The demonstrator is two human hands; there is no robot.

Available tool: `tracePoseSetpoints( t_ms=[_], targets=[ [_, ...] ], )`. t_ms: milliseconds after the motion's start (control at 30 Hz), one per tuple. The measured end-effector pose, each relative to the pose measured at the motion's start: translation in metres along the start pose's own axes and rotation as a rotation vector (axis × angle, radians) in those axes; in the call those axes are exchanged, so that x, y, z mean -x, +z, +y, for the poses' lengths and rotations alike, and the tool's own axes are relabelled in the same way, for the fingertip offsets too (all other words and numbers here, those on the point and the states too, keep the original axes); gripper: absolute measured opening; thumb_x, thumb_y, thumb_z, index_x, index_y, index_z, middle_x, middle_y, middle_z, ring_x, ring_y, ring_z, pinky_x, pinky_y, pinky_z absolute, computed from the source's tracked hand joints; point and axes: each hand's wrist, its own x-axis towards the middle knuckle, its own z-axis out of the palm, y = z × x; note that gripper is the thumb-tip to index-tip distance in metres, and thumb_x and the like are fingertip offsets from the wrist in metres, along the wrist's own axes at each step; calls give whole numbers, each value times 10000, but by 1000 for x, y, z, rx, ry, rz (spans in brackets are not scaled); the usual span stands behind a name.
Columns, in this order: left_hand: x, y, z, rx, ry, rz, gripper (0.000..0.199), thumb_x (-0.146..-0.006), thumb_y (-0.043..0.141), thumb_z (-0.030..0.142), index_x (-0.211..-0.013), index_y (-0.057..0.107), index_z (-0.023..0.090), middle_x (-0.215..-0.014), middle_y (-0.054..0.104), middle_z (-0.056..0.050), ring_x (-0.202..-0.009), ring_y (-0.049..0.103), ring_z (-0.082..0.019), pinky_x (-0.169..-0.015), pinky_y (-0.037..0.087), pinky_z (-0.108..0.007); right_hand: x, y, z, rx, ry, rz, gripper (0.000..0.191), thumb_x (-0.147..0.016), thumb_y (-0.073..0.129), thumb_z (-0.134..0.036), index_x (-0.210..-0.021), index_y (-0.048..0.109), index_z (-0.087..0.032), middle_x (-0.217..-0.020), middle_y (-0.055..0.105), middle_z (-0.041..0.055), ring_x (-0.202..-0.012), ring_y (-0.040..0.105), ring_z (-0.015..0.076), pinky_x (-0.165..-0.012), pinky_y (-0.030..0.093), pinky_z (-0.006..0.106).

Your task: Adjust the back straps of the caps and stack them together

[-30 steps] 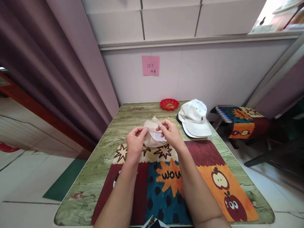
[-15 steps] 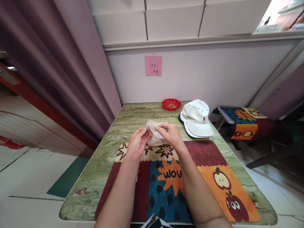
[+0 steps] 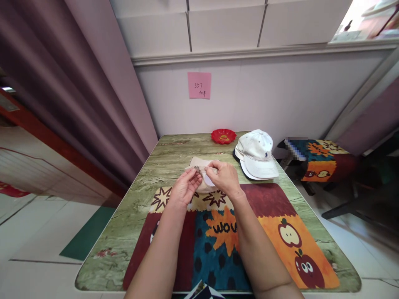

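Note:
A beige cap [image 3: 201,162] lies at the far edge of the patterned mat [image 3: 218,265], partly hidden behind my hands. My left hand [image 3: 188,185] pinches the end of its back strap, near a small metal-looking buckle. From the other side, my right hand [image 3: 225,177] grips the strap between thumb and fingers, close to the left fingertips. The strap's exact fit in the buckle is too small to tell. To the right sits a stack of caps, with a white cap [image 3: 258,145] on top and a dark brim showing underneath.
A red scalloped dish [image 3: 223,136] stands at the back of the wood-patterned table [image 3: 106,232]. Behind it rises the wall with a pink note [image 3: 199,85]. A purple curtain [image 3: 81,70] hangs at the left, and a stool with a patterned cover [image 3: 321,160] stands at the right.
Both hands stay on the strap, and the left fingers have shifted slightly around the buckle. The cap has tilted a little. The whole view has moved slightly.

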Motion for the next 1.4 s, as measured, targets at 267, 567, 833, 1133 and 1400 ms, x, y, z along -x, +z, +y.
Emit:
tracePoseSetpoints(
  t_ms=[267,567,833,1133,1400],
  targets=[
    [2,-1,0,-73,61,-9,112,-756,742,94,-807,652,138,-666,677,-18,-602,655,-97,-665,570,-218,1,0,1,19,-56,-14,209,-850,586,-352,-749,736,-247,-750,744,43,-710,633,201,-645,347,277],
    [6,0,0,-186,209,-43,276,-621,857,195,-823,691,109,-690,705,-30,-595,652,-106,-634,563,-228,0,-2,6,-29,-87,-47,222,-841,575,-357,-730,721,-232,-723,720,18,-670,593,160,-625,322,258],
    [6,1,-2,-200,222,-52,384,-506,913,248,-806,717,109,-669,710,-34,-588,652,-121,-607,560,-234,0,-6,6,-82,-86,-72,223,-831,570,-340,-714,716,-218,-707,703,6,-652,567,143,-622,314,252],
    [9,4,-4,-224,205,-94,365,-523,909,249,-807,729,107,-698,719,-38,-602,653,-115,-624,557,-234,0,-3,6,-62,-69,-70,215,-840,582,-350,-739,727,-228,-718,707,11,-661,574,151,-625,312,257],
    [9,4,-2,-215,216,-75,335,-537,896,202,-798,711,104,-703,711,-33,-604,654,-112,-645,562,-237,-1,-9,9,-136,-53,-86,209,-847,607,-372,-767,721,-216,-728,706,11,-660,578,145,-622,338,250]
  ],
)
